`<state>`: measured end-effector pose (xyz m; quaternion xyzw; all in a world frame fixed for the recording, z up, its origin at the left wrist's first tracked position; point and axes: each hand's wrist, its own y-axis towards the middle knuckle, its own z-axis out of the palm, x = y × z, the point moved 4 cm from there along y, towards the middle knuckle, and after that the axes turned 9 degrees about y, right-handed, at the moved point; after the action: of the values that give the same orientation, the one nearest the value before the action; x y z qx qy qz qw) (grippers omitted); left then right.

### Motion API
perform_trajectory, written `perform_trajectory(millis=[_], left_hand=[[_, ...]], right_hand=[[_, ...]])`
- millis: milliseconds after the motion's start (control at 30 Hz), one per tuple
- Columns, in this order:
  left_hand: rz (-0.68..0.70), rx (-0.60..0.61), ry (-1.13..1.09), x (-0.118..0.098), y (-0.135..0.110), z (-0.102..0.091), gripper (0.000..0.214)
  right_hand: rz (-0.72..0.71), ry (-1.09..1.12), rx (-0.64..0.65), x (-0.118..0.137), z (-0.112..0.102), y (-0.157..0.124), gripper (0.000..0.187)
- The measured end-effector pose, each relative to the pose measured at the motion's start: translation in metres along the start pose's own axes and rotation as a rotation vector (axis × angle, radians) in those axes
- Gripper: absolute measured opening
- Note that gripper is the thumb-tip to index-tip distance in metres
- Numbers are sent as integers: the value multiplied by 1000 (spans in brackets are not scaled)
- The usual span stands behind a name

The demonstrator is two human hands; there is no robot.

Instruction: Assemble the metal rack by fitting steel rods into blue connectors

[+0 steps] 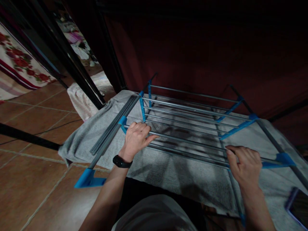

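A rack of grey metal tubes with blue plastic connectors, which looks like a shoe rack (183, 139), lies across a grey cloth. My left hand (137, 136), with a black band on its wrist, is closed over the front tube near a blue connector (122, 121) at the left. Near the other end, my right hand (245, 162) wraps around that same tube, beside the right blue connector (285, 158). Several loose grey tubes (113, 128) lie side by side along the rack's left side. A blue end piece (86, 178) caps the left side tube at the front.
The grey cloth (86, 136) covers a low surface against a dark red panel (192, 54). A phone (299, 207) rests at the lower right. Dark metal posts (77, 70) stand at the left, above a tiled floor (36, 179). A floral cloth (21, 61) hangs at the far left.
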<state>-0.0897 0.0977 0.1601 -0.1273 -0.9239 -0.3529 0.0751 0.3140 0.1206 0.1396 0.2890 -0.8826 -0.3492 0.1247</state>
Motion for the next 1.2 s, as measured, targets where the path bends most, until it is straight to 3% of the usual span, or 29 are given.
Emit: perform_trajectory(millis=[300, 700, 1200], left_hand=[[1, 15, -3, 0, 0, 0, 31], [33, 8, -37, -12, -3, 1, 10], [70, 63, 37, -14, 1, 0, 20]], right_hand=[[-55, -4, 6, 7, 4, -1, 27], [-30, -28, 57, 7, 8, -1, 16], [-94, -36, 107, 1, 8, 0, 16]])
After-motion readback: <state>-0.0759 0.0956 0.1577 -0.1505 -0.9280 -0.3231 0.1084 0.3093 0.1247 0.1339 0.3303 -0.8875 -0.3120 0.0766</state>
